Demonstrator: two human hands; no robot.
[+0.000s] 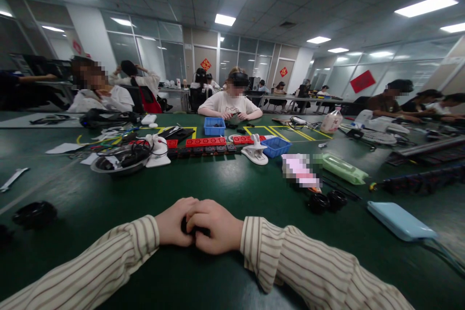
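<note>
Both hands meet low over the green table (232,193). My left hand (173,223) closes round a small black part (199,230) from the left side. From the right, my right hand (220,225) wraps over the same part, its fingers overlapping those of the left. Most of the black part is hidden by the fingers, so its exact kind does not show. Off to the left lies a round black plastic piece (34,214). Two more round black pieces, a nearer one (318,202) and its neighbour (337,198), rest to the right.
A light blue case (401,221) with a cord lies right; a green packet (343,168) is beyond. A metal bowl (121,169) of dark parts, a red-and-black strip (207,147), a white clip (255,152) and blue bins (214,127) stand ahead. A person (232,99) sits opposite.
</note>
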